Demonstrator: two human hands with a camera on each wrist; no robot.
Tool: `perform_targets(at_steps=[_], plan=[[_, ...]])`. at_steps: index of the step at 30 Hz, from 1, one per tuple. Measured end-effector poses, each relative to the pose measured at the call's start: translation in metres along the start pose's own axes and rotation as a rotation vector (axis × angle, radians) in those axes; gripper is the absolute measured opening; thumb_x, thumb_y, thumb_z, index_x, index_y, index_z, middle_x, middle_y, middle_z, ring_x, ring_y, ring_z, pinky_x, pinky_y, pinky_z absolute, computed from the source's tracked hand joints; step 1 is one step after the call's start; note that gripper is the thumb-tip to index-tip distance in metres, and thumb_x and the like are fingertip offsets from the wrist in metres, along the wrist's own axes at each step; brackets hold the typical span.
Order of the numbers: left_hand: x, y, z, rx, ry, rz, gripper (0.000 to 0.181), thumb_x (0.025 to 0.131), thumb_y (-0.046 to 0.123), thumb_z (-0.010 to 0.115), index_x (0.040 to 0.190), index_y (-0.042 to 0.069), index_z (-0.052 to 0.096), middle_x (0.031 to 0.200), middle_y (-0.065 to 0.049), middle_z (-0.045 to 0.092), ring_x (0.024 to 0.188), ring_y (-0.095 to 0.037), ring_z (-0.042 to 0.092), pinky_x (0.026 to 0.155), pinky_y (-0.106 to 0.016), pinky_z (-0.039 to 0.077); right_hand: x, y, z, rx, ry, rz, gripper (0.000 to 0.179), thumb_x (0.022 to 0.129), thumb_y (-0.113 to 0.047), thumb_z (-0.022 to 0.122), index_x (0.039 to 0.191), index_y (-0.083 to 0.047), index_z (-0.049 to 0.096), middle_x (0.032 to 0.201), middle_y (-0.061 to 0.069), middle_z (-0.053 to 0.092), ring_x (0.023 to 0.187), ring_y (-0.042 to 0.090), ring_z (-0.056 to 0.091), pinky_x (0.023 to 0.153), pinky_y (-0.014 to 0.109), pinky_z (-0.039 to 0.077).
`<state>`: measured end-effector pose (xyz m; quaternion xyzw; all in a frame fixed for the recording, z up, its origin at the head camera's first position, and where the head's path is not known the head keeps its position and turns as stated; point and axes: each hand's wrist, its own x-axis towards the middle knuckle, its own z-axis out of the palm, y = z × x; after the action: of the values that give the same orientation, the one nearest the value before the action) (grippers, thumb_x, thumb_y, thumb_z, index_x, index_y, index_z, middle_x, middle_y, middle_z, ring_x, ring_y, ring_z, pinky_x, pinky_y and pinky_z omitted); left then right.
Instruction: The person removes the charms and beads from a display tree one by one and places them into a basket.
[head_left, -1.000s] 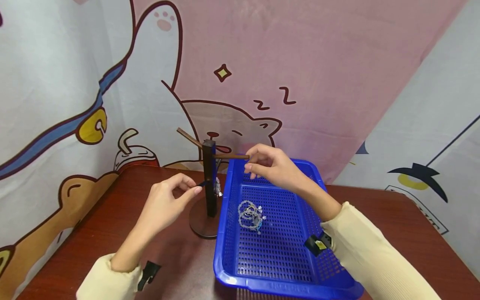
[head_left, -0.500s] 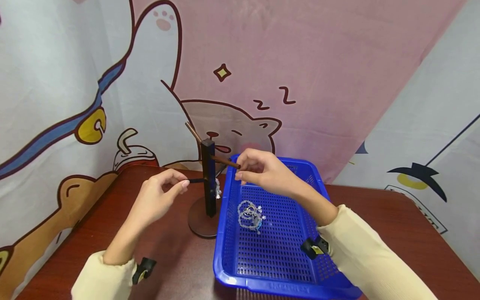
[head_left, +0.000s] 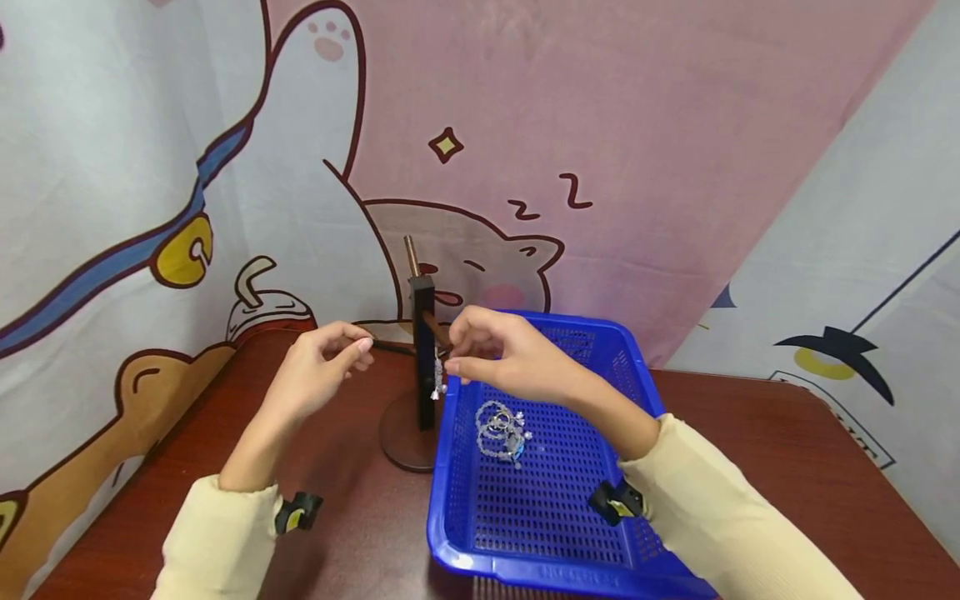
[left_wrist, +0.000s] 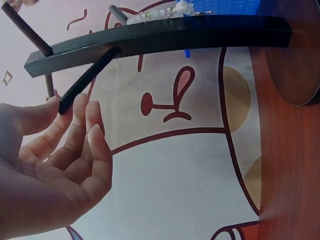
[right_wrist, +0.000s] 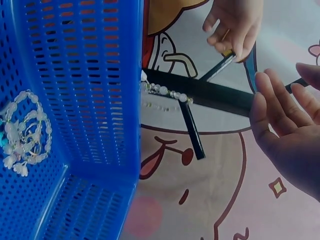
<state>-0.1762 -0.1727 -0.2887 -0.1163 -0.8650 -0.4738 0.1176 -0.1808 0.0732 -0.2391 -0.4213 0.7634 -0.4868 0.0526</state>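
Note:
A dark wooden jewelry stand [head_left: 424,358] with a square post, round base [head_left: 403,442] and several pegs stands left of the blue basket. My left hand [head_left: 309,371] pinches the tip of a lower peg [left_wrist: 85,82] between thumb and fingers. On the other side, my right hand [head_left: 510,354] holds an upper peg [head_left: 433,327] near its end, fingers bent. A clear beaded bracelet [head_left: 438,377] with a pale flower-like charm hangs from a lower peg behind the post; the right wrist view shows its beads on that peg [right_wrist: 192,130].
The blue perforated basket [head_left: 444,492] stands under my right forearm, close beside the stand. Several clear beaded bracelets [head_left: 497,432] lie heaped at its left side. Behind the brown table [head_left: 337,508] hangs a cartoon-printed cloth [head_left: 675,125].
The stand has turned: its far upper peg has swung rightward, and the peg at my right hand has come leftward. My right hand moved left; my left hand moved left and away.

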Motion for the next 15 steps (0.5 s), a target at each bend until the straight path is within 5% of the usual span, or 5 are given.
perform_targets(at_steps=[7,15], plan=[[0.013,-0.004,-0.001,-0.032,-0.037,-0.038,0.022,0.094,0.015,0.052,0.105,-0.002,0.061,0.082,-0.014,0.065,0.076,-0.024,0.062,0.064,-0.026,0.049,0.006,-0.004,0.007,-0.018,-0.01,0.009,0.012,0.085,0.002,0.06,0.088,-0.003,0.05,0.073,0.005,0.061,0.065,0.015,0.059,0.063,0.032,0.05],[0.02,-0.008,-0.004,-0.065,-0.075,-0.056,0.027,0.096,0.017,0.049,0.111,-0.005,0.057,0.084,-0.015,0.065,0.079,-0.023,0.063,0.068,-0.034,0.05,0.017,-0.013,0.021,-0.046,-0.053,0.0,0.008,0.087,-0.003,0.059,0.09,-0.005,0.052,0.077,0.003,0.061,0.065,0.014,0.058,0.059,0.027,0.048]])
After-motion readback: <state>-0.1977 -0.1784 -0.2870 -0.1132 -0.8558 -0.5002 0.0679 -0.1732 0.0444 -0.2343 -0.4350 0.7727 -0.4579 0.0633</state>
